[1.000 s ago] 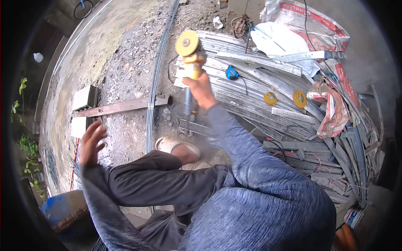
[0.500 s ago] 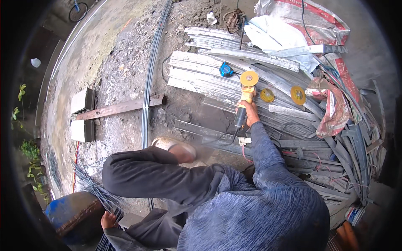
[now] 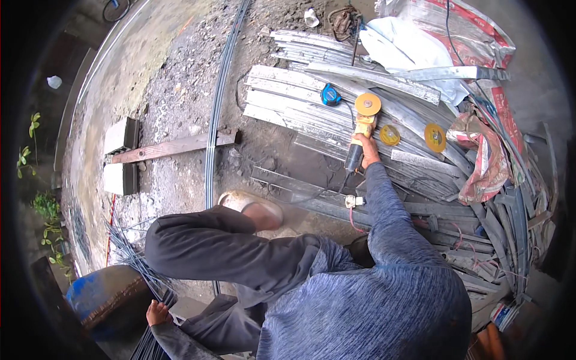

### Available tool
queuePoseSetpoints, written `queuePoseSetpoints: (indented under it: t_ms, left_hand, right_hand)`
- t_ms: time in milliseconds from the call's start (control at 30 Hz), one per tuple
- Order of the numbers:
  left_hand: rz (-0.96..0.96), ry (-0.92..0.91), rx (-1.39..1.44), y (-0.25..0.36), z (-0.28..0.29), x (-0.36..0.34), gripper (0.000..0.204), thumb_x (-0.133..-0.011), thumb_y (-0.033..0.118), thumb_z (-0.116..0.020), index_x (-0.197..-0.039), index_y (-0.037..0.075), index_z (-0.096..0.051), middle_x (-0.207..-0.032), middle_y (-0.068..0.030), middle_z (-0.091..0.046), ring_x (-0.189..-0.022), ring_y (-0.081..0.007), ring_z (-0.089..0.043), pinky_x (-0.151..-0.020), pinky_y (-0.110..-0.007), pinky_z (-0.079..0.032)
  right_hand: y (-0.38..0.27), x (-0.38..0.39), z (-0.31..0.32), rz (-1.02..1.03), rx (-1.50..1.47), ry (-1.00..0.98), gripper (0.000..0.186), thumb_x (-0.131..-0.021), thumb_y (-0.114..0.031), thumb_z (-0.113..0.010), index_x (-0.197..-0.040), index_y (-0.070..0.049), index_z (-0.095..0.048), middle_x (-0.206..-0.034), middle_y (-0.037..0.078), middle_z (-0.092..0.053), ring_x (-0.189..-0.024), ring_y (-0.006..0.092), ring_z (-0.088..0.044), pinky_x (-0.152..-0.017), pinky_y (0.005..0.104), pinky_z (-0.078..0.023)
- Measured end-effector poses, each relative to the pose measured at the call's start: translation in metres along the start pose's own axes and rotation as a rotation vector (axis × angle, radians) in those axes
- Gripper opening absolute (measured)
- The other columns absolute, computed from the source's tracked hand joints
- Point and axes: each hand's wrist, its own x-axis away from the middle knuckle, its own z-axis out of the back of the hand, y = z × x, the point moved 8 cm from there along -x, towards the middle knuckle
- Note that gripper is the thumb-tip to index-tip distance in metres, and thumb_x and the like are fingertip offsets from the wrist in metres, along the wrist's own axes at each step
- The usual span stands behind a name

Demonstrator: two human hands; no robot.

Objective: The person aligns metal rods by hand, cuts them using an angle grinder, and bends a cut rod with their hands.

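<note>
Nearest you, your left hand [image 3: 158, 312] is low beside the barrel [image 3: 111, 294]; its fingers look curled, but you cannot tell whether they hold anything. A second ago it was raised near the blocks [image 3: 120, 179]. A pale plug [image 3: 351, 201] sits just beside your right forearm.

Your right hand [image 3: 369, 150] is wrapped around the grinder [image 3: 363, 127], now over the right part of the metal strips [image 3: 282, 99]. A second ago it was farther left; over the last half second it has hardly shifted. Two loose yellow discs [image 3: 435, 138] lie to its right, the nearer one crowding it.

Well to your left, the long rods [image 3: 221, 90] cross a wooden plank [image 3: 177, 147]. Farther out, the blue tape measure [image 3: 330, 95] lies on the strips, with a white sheet [image 3: 405, 45] beyond.
</note>
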Motion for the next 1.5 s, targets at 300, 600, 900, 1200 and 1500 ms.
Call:
queuePoseSetpoints:
  t_ms: [300,600,900,1200,1500]
  left_hand:
    - [-0.098,-0.011,0.09,-0.009,-0.004,-0.001,0.02,-0.105,0.032,-0.052,-0.089,0.02,-0.051,-0.071,0.0041,-0.042,-0.059,-0.0118,-0.043,-0.046,-0.032,-0.033]
    - [-0.093,-0.151,0.043,-0.047,0.066,-0.044,0.039,-0.094,0.047,-0.069,-0.121,0.021,-0.058,-0.091,0.003,-0.065,-0.076,-0.0164,-0.062,-0.061,-0.04,-0.041]
    - [-0.047,-0.03,0.033,-0.058,0.052,-0.034,0.019,-0.102,0.046,-0.052,-0.104,0.027,-0.056,-0.087,0.0082,-0.049,-0.078,-0.012,-0.05,-0.064,-0.04,-0.034]
    - [-0.097,0.073,-0.029,-0.055,0.058,-0.032,0.045,-0.092,0.049,-0.071,-0.126,0.023,-0.059,-0.1,0.0027,-0.067,-0.084,-0.0152,-0.065,-0.063,-0.038,-0.042]
    - [-0.157,0.117,-0.136,-0.053,0.045,-0.029,0.048,-0.096,0.045,-0.067,-0.133,0.016,-0.057,-0.104,0.0003,-0.066,-0.081,-0.0134,-0.064,-0.062,-0.034,-0.043]
  right_hand:
    - [0.007,-0.006,-0.009,-0.135,-0.009,0.002,0.034,-0.077,-0.021,-0.077,-0.103,-0.002,-0.065,-0.086,0.008,-0.066,-0.072,0.0197,-0.066,-0.064,0.0355,-0.054]
    - [0.009,-0.018,-0.012,0.175,0.267,0.26,0.052,-0.069,-0.022,-0.084,-0.11,0.004,-0.065,-0.101,0.014,-0.069,-0.088,0.0247,-0.067,-0.077,0.0386,-0.053]
    - [0.011,-0.017,-0.002,0.138,0.337,0.363,0.057,-0.069,-0.017,-0.084,-0.115,0.008,-0.061,-0.107,0.016,-0.069,-0.091,0.0241,-0.069,-0.08,0.0379,-0.054]
    - [-0.008,0.0,-0.006,0.251,0.444,0.263,0.056,-0.073,-0.024,-0.087,-0.11,0.009,-0.061,-0.106,0.019,-0.069,-0.088,0.026,-0.068,-0.08,0.0395,-0.053]
    - [-0.036,0.156,-0.145,0.579,0.88,-0.098,0.042,-0.085,-0.009,-0.078,-0.12,-0.004,-0.055,-0.098,0.006,-0.059,-0.08,0.0133,-0.056,-0.072,0.0285,-0.049]
